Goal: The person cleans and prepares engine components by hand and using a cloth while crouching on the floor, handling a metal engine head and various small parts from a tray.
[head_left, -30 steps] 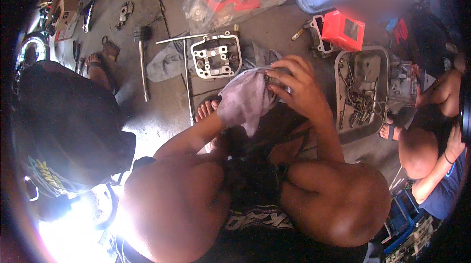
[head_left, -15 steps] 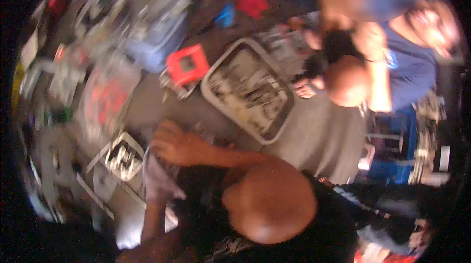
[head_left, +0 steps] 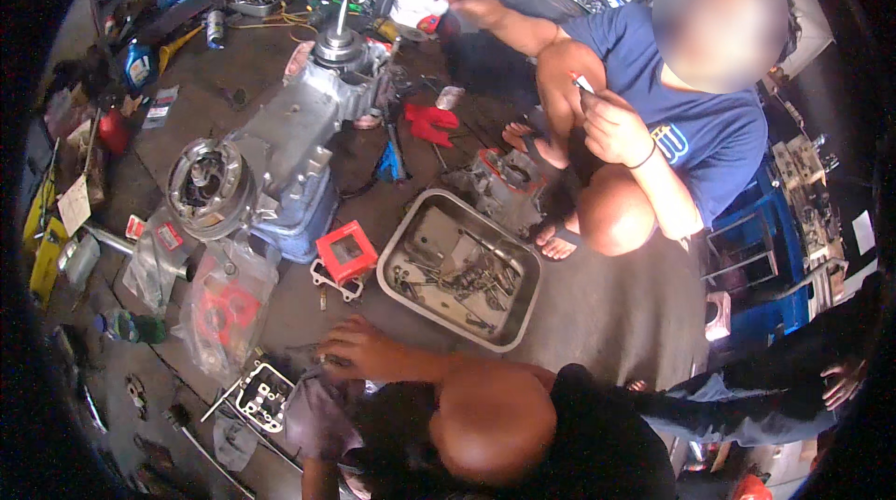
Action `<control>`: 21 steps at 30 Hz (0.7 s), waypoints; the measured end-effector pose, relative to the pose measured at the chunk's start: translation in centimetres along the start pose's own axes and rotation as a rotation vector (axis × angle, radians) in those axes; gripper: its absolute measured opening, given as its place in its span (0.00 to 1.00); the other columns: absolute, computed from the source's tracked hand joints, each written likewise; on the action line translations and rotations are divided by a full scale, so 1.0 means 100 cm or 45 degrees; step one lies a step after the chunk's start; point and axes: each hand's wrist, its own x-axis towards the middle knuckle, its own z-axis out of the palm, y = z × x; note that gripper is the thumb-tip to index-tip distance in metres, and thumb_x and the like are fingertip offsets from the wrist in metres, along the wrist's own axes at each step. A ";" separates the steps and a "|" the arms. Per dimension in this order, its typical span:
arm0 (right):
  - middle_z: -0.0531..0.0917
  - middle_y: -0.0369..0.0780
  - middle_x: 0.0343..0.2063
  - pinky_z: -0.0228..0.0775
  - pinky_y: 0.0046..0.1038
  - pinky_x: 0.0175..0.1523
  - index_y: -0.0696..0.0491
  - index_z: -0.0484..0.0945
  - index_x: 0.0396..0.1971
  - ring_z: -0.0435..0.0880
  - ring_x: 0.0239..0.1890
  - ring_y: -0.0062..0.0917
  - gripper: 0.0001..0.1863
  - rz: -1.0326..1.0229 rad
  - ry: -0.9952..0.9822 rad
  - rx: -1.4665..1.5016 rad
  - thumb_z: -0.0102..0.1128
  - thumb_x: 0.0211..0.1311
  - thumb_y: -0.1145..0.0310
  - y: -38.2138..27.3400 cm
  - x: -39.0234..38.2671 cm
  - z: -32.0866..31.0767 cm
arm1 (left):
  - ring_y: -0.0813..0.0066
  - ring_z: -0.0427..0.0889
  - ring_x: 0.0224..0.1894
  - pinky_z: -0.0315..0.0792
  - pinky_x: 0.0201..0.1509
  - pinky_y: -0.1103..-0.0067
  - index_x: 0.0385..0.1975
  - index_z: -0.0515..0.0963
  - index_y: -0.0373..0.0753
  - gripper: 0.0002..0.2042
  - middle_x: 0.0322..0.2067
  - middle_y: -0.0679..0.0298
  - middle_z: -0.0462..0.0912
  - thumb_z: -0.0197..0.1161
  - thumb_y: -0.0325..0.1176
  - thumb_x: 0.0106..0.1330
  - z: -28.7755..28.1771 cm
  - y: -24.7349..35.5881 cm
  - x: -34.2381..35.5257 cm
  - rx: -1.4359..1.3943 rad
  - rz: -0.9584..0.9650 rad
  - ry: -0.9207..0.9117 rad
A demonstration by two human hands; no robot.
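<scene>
Right hand [head_left: 359, 351] laid on floor beside grey rag [head_left: 317, 411], grip not discernible; left hand hidden; metal tray [head_left: 397, 253] nearby.

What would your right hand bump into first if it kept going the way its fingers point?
Probably the clear plastic bag with red parts, lying on the floor just beyond the right hand. Depth is hard to judge here.

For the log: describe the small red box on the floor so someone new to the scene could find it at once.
Start at the large grey engine casing lying on the floor. Between its lower end and the rectangular metal tray of small parts sits the red box, on a pale gasket. It is the only red cube-shaped thing there.
</scene>
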 end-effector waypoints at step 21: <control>0.85 0.48 0.35 0.74 0.37 0.46 0.59 0.80 0.45 0.84 0.41 0.33 0.13 0.705 -0.450 0.878 0.57 0.66 0.69 0.019 -0.044 0.071 | 0.53 0.74 0.52 0.65 0.63 0.58 0.49 0.76 0.39 0.19 0.47 0.54 0.76 0.61 0.23 0.54 -0.025 0.066 0.001 -0.003 0.828 -0.251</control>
